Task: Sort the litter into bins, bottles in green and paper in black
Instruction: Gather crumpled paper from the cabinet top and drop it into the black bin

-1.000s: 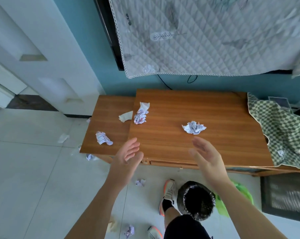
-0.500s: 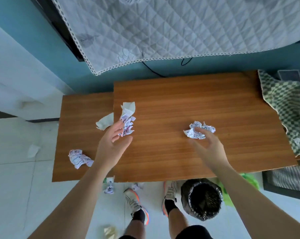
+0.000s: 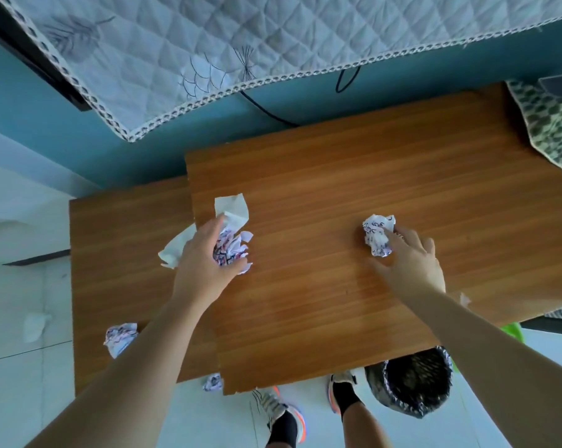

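Observation:
On the wooden table (image 3: 386,189), my left hand (image 3: 205,263) is curled around a crumpled scribbled paper (image 3: 233,250), thumb under it and fingers over it. My right hand (image 3: 409,257) lies against a second crumpled paper ball (image 3: 377,234); its fingers rest on the ball's right side and the thumb is spread below it. The black bin (image 3: 409,383) stands on the floor under the table's front edge, beside my feet. Only a sliver of the green bin (image 3: 512,329) shows past my right forearm.
A plain white paper scrap (image 3: 173,250) lies just left of my left hand. Another crumpled paper (image 3: 120,337) sits on the lower side table (image 3: 111,237). More scraps lie on the tiled floor (image 3: 213,381). A checked cloth (image 3: 551,124) covers the table's right end.
I stepped up to the table. Both hands reached forward: the left closed around the scribbled paper, and the right came to rest on the paper ball.

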